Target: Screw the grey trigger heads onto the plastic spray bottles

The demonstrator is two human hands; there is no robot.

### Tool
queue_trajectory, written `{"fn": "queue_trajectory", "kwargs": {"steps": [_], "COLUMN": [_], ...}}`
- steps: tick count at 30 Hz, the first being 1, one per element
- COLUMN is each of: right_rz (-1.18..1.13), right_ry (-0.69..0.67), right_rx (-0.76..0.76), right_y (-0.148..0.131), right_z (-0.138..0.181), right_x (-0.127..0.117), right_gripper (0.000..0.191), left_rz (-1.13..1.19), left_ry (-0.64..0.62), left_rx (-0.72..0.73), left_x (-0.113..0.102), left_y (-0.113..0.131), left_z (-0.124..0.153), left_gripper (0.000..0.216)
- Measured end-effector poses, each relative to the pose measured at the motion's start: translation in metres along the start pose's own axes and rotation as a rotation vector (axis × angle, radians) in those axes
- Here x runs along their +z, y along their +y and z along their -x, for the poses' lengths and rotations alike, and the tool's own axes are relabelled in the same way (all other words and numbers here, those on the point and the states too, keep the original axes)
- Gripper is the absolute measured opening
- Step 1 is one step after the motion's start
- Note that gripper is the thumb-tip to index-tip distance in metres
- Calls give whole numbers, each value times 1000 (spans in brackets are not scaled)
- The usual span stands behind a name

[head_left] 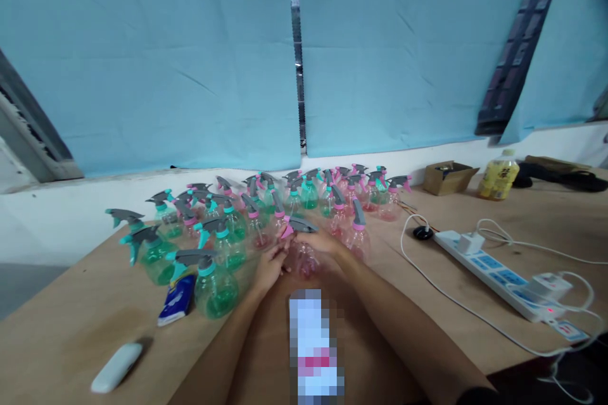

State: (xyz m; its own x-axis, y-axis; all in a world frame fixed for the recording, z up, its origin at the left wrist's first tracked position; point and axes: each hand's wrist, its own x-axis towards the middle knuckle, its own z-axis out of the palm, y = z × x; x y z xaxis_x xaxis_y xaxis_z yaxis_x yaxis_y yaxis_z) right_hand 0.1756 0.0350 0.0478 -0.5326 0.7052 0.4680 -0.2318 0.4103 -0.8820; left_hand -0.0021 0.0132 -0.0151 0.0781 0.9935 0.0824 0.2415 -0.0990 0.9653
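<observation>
Both hands are on one pink spray bottle [302, 258], which sits on the wooden worktop [71, 323] just in front of the big bunch of spray bottles [266, 209]. The left hand [270, 267] wraps around the bottle's left side and grips it. The right hand [323, 243] is up at the top, fingers closed around the neck just under the grey trigger head [300, 225]. So both hands are holding the same bottle, one low and one high.

It looks like the head is being fitted or turned on the bottle. To do that well, the low hand should hold the soft body firmly but not squash it, and the high hand should keep the head straight up so it does not go on crooked. The nozzle is best pointed away from the face.

The nearest green spray bottle [215, 288] stands just to the left of the pink spray bottle, with a small blue packet [177, 299] lying beside it. A white bar-shaped object [116, 367] lies further left and nearer to the person. Well to the right of the pink spray bottle lies a white power strip [498, 273] with cables. Beyond it stand a small cardboard box [448, 177] and a yellow drink bottle [498, 175].
</observation>
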Motion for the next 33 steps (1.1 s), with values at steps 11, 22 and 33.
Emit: {"fn": "queue_trajectory", "kwargs": {"steps": [11,22,33], "right_rz": [34,-6,-44], "right_ry": [95,146,191], "right_rx": [59,22,33], "right_y": [-12,-7,-10], "right_z": [5,6,7], "right_x": [9,10,13], "right_gripper": [12,13,14], "left_rz": [-16,-35,-51], "left_ry": [-28,-33,-40], "left_rx": [15,43,38], "left_x": [0,1,0], "left_y": [-9,-6,1], "left_z": [-2,3,7], "left_gripper": [42,37,33]}}
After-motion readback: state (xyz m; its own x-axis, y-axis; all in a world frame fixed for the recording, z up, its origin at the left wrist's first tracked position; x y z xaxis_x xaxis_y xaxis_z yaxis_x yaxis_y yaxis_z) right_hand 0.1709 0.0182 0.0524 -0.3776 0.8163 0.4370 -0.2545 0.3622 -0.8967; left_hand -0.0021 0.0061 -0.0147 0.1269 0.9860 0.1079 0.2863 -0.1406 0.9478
